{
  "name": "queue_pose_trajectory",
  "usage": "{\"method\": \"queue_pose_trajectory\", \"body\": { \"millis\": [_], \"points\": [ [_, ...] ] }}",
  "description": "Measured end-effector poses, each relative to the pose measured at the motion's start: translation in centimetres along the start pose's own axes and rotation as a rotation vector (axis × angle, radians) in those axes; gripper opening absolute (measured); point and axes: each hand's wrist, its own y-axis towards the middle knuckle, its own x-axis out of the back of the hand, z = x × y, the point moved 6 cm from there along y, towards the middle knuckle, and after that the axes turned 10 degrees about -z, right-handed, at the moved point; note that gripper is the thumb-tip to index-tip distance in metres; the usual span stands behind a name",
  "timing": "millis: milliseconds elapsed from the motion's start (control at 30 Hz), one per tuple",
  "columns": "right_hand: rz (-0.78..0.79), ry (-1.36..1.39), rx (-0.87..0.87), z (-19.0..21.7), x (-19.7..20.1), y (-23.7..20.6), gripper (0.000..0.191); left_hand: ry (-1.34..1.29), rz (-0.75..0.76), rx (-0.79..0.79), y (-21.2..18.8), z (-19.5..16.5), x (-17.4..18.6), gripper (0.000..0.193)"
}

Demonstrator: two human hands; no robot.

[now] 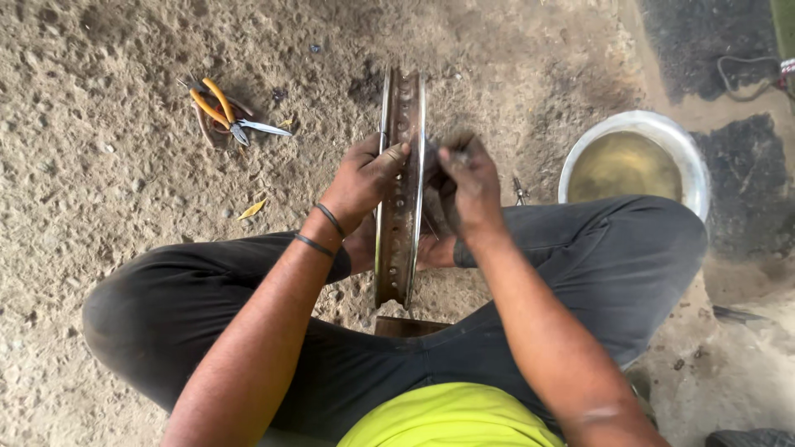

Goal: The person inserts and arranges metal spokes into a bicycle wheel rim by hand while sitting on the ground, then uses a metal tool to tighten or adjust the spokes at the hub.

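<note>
A rusty metal wheel rim (401, 108) stands upright on edge between my crossed legs, seen edge-on, with spoke holes along its inner channel. My left hand (361, 180) grips the rim's left flange, thumb resting on the channel. On the rim's right side my right hand (468, 184) is closed around a small dark tool or part that is blurred and mostly hidden by my fingers. I cannot tell what that thing is.
Yellow-handled pliers (217, 106) and other small tools lie on the dirt floor at upper left. A round metal bowl (694, 170) of murky liquid sits beside my right knee. A small metal piece (519, 192) lies near the rim. Cables (745, 74) run at upper right.
</note>
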Motion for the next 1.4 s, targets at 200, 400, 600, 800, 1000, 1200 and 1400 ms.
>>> {"method": "queue_pose_trajectory", "body": {
  "millis": [200, 400, 600, 800, 1000, 1200, 1400],
  "points": [
    [0.086, 0.079, 0.091, -0.1, -0.5, -1.4, 0.016, 0.092, -0.020, -0.114, 0.0, -0.3, 0.4, 0.030],
    [0.032, -0.035, 0.002, 0.0, -0.1, -0.4, 0.015, 0.032, 0.000, -0.029, 0.0, -0.4, 0.3, 0.029],
    [0.123, 0.265, -0.092, -2.8, -2.2, -3.8, 0.013, 0.015, -0.006, 0.011, -0.1, -0.4, 0.1, 0.027],
    [0.026, 0.092, -0.103, -1.1, -0.3, -1.3, 0.018, 0.071, -0.001, -0.005, 0.1, -0.2, 0.5, 0.030],
    [0.070, 0.206, -0.091, -0.6, -0.5, 0.8, 0.014, 0.057, 0.031, -0.021, 0.3, -0.3, 0.4, 0.029],
    [0.026, 0.266, -0.063, -1.5, -0.2, 0.9, 0.022, 0.051, -0.001, -0.059, 0.2, -0.5, 0.1, 0.028],
    [-0.221, -0.021, -0.114, -3.5, -1.0, 2.8, 0.037, 0.643, -0.199, -0.418, -0.5, -2.6, 0.5, 0.044]
  ]
}}
